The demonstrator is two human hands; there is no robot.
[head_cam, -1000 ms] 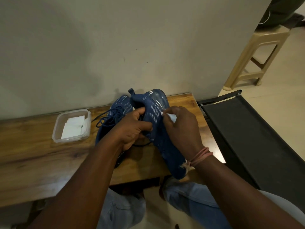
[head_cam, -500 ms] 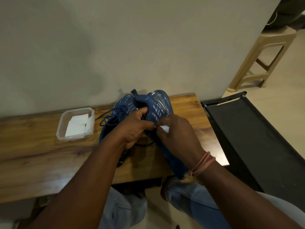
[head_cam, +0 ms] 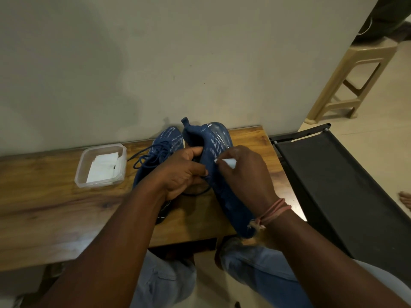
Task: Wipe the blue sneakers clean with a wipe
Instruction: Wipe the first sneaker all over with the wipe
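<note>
Head view: wipe (head_cam: 229, 162) pinched in right-hand fingers (head_cam: 224, 155).

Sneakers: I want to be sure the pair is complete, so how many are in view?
2. One sneaker is held up between the left hand and right hand; the other sneaker lies on the table behind the left hand.

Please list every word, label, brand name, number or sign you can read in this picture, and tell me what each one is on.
None can be read.
The held blue sneaker carries small pale marks near the heel, too small and blurred to tell as letters or a logo.
The second sneaker shows only a pale woven pattern.
The wipe, the clear container of folded wipes and the wooden table show no print.
</note>
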